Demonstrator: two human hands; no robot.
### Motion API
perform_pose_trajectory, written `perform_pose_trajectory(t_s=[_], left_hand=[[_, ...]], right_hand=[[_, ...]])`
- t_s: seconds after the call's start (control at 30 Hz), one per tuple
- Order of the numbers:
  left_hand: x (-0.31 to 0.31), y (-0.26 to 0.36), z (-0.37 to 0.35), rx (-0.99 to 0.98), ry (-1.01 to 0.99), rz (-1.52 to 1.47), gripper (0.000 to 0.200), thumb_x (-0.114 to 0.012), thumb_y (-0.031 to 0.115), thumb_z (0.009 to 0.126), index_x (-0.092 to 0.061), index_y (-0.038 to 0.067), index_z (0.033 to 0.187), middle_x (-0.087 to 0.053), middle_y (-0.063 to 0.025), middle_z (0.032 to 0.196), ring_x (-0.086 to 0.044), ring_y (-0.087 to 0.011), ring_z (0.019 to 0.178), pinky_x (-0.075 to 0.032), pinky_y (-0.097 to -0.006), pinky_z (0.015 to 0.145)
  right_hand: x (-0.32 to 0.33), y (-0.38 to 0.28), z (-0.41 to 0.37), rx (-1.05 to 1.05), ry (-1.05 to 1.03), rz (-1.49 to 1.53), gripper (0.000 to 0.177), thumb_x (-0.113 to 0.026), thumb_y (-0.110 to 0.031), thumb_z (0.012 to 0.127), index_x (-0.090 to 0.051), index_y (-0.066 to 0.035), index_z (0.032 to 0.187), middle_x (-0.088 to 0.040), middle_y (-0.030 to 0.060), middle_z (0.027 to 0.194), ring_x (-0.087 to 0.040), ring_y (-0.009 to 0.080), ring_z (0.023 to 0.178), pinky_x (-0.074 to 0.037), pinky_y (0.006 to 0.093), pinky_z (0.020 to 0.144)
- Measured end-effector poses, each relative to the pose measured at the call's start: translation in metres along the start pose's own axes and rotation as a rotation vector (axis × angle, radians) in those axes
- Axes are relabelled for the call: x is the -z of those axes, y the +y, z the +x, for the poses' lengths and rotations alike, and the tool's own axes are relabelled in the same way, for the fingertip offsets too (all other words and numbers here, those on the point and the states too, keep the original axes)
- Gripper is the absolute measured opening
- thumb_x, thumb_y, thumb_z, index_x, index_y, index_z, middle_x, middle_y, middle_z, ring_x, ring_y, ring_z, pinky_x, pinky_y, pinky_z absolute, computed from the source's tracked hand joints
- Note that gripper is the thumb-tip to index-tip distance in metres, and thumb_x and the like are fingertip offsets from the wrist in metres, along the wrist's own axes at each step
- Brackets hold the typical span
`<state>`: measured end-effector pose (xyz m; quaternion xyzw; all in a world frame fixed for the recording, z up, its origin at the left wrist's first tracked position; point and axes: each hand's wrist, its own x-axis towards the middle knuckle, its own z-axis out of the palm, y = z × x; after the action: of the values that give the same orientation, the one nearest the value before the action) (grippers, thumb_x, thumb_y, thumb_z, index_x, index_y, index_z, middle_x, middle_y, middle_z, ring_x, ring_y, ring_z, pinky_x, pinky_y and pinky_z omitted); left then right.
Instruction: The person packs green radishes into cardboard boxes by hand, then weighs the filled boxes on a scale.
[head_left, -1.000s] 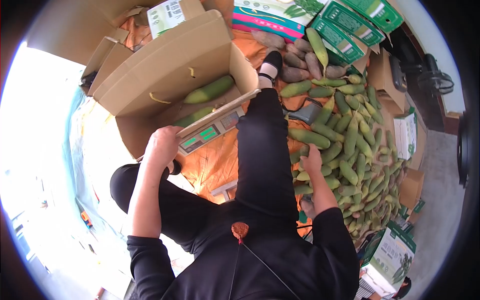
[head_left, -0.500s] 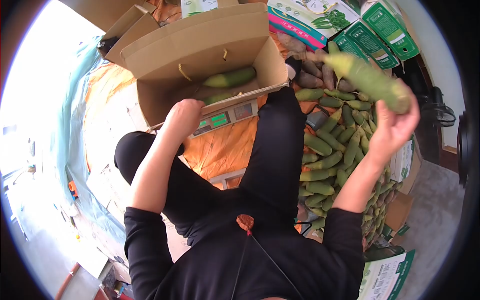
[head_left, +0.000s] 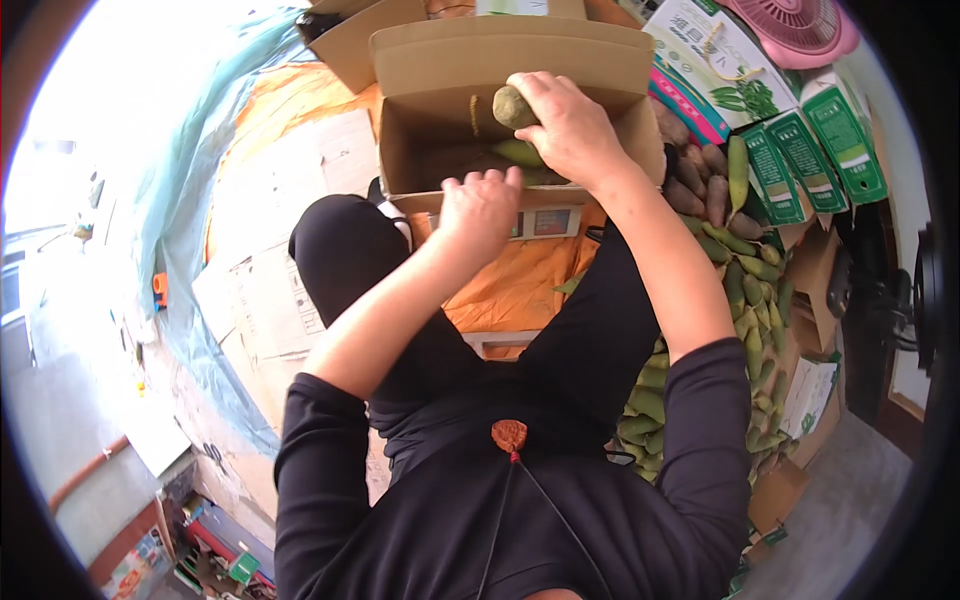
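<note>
An open cardboard box (head_left: 510, 50) stands in front of me, with a rope handle inside. My right hand (head_left: 570, 130) is closed around a green radish (head_left: 514, 107) above the box opening; its blunt end faces me. At the near edge of the box is my left hand (head_left: 482, 205), its fingers bent over the rim; what they hold, if anything, is hidden. Another green radish (head_left: 518, 153) lies inside the box, partly covered by my right hand. Under the box a scale (head_left: 550, 222) shows partly.
Many green radishes (head_left: 645, 405) are heaped on the right, beside reddish-brown roots (head_left: 690, 172). Green and white cartons (head_left: 845, 135) and a pink fan (head_left: 800, 25) stand at the upper right. Flattened cardboard (head_left: 260, 310) lies at the left.
My right hand has carried the radish from above the heap to over the box. My left hand has shifted along the near rim. The view has turned, moving the box rightward in the picture.
</note>
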<state>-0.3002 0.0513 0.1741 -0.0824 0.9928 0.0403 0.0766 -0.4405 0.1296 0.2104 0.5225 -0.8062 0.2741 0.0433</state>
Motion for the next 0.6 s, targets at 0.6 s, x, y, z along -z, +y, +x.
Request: perform_pose_trajectory(t_s=[0.6], left_hand=[[-0.032,0.011,0.004,-0.036,0.449,-0.071,0.012,-0.055,0.009,0.077,-0.057,0.013,0.089,-0.056,-0.005,0.086,-0.056,-0.0244,0.089,-0.038,-0.0417,0.087]], right_hand=[[0.065,0.019,-0.036,-0.215,0.134,0.395,0.029,-0.068,-0.021,0.081,-0.064,-0.008,0.106,-0.068,0.0114,0.092,-0.067,0.0222,0.084,-0.052,0.0324,0.075]])
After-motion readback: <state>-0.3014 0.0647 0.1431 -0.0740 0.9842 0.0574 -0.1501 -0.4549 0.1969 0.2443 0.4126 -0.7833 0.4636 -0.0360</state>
